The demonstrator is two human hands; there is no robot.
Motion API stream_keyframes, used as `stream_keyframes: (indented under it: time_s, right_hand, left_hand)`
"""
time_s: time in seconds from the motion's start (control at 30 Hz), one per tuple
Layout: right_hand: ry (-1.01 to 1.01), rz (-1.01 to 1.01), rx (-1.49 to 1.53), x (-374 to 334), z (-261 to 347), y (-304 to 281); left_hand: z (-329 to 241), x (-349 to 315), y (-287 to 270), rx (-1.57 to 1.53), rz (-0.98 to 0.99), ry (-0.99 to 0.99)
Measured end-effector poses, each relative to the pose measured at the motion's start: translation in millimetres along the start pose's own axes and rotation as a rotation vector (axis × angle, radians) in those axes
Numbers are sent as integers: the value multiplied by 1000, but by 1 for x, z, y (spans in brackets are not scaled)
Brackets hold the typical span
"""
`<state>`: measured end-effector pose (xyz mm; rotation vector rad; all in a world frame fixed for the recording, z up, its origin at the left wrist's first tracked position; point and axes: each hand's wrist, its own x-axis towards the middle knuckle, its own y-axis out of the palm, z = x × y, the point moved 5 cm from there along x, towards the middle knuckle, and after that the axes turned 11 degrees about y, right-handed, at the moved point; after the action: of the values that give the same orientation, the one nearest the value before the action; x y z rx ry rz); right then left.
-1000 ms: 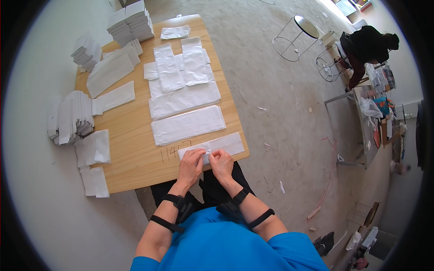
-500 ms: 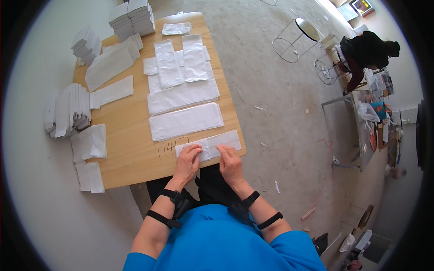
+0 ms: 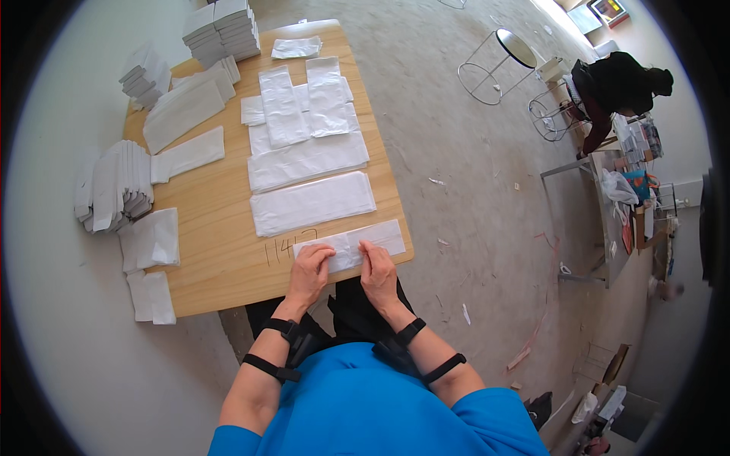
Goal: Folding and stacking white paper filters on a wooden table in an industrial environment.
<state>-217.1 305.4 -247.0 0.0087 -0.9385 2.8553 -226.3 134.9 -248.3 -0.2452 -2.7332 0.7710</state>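
Note:
A long, flat white paper-like strip (image 3: 385, 236) lies along the near edge of the table, with a crease or overlap about its middle. My left hand (image 3: 309, 272) is on its left part, fingers curled in and pinched at the strip. Close by, my right hand (image 3: 378, 272) has thumb and fingertips pressed together on the strip's middle. The fingers partly cover what they pinch. Just beyond lies a stack of similar white strips (image 3: 313, 205), and behind that a wider white stack (image 3: 308, 162) with two folded white pieces (image 3: 328, 97) (image 3: 283, 108) across it.
The wooden table (image 3: 220, 266) carries more white stacks along its left side, including a fanned pile (image 3: 122, 186) against the wall and tall piles (image 3: 220, 34) at the back. A round stool (image 3: 516, 49) stands on the floor. Another person (image 3: 620, 83) bends over a side table.
My right hand has shifted left and nearer to my left hand, along the strip. My left hand has moved slightly left and toward me. The stacks have not moved.

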Motion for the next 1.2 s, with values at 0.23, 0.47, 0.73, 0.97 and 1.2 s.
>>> stream_keyframes:
  time_s: [0.23, 0.47, 0.73, 0.97, 1.2]
  right_hand:
    - [-47, 8, -4, -1, -3, 0]
    - [-35, 15, -12, 0, -1, 1]
    - [-53, 3, -18, -1, -1, 1]
    - [-25, 11, -35, 0, 5, -1]
    - [-167, 61, -93, -7, 32, 10]
  left_hand:
    - [-19, -7, 2, 395, 295, 301]
    - [-13, -18, 5, 505, 509, 276]
    - [-10, -21, 7, 544, 521, 288]
    - [-13, -17, 4, 483, 503, 268]
    - [-14, -17, 6, 559, 509, 277]
